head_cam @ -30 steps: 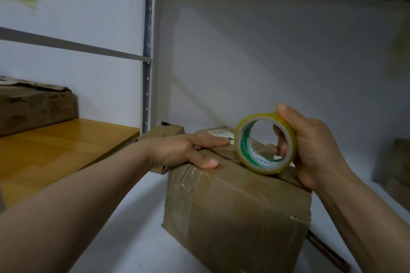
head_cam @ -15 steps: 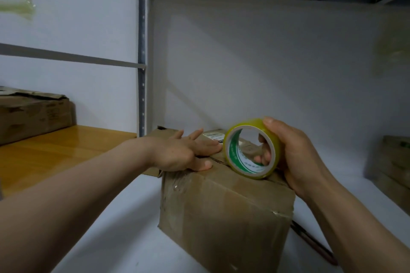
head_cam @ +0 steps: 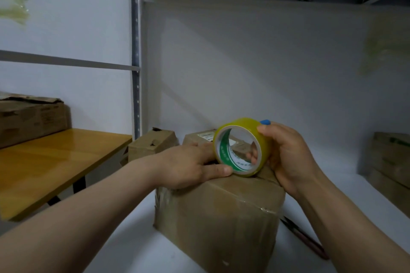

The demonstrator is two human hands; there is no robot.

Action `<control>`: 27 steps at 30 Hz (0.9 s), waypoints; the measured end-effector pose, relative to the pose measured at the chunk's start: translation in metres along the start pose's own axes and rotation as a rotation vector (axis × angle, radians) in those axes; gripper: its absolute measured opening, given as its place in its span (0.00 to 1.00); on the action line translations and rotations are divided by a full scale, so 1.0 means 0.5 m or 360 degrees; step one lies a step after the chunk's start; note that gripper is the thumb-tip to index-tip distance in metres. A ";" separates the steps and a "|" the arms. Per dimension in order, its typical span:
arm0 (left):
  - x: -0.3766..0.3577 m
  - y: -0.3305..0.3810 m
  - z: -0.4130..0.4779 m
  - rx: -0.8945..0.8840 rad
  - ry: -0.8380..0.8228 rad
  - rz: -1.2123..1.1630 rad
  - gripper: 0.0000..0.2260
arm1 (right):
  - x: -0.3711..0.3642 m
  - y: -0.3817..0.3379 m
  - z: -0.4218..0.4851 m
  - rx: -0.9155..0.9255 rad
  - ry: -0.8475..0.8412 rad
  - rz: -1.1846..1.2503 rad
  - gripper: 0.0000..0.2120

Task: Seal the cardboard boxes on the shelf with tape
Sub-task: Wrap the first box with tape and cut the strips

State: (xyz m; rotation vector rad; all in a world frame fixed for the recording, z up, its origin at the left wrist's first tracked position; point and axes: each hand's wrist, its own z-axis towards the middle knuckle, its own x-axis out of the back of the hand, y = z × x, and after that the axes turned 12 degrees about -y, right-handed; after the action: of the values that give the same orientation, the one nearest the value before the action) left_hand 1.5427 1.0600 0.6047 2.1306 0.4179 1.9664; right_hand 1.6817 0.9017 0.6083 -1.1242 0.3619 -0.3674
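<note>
The right hand [head_cam: 288,157] grips the tape [head_cam: 241,125], fingers curled through its core, holding it on edge on the box [head_cam: 217,217] beneath both hands. The left hand [head_cam: 186,166] lies flat on the box top, thumb apparently touching the tape's rim. The box sits on the shelf [head_cam: 133,246].

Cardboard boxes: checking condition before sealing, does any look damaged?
The small box behind the left hand has a torn patch on its top; the far-left box on the wooden table has a crumpled, ragged lid.
</note>
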 end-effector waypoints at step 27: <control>-0.007 -0.001 -0.007 0.0109 -0.0109 0.0250 0.46 | 0.002 -0.052 -0.048 -0.0032 -0.0033 -0.0334 0.21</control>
State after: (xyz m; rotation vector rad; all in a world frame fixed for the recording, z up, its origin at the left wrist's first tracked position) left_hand 1.5389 1.0592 0.6018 2.3318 0.3194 1.9792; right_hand 1.6689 0.8722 0.6226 -1.1882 0.2302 -0.5372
